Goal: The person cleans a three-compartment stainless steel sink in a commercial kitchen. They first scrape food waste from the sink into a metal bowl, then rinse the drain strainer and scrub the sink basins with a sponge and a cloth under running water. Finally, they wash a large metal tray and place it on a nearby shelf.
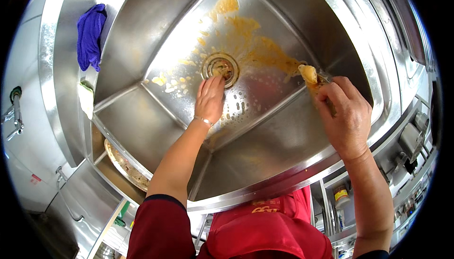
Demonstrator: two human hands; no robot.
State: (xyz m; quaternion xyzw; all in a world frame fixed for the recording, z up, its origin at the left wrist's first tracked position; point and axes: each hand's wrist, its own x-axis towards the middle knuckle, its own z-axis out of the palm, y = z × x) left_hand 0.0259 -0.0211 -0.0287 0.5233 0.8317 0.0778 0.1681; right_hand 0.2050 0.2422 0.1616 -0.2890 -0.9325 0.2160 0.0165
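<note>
My left hand (210, 100), a bracelet at its wrist, reaches to the near edge of the round sink drain (220, 70); its fingertips touch or cover part of the food scraps there, and whether it holds any is hidden. Orange, greasy residue (264, 51) is spread over the bottom of the stainless steel sink (156, 56). My right hand (342, 113) is raised at the sink's right side. Its fingers pinch a soiled, soft item with a pale yellow end (308, 73), whose exact kind I cannot tell.
A purple cloth (91, 37) and a pale cloth (86, 99) lie along the left rim. A second basin at lower left holds a round, stained pan or tray (126, 166). Metal containers (411, 142) and a jar (341, 197) stand on shelves at right. A tap (16, 113) is far left.
</note>
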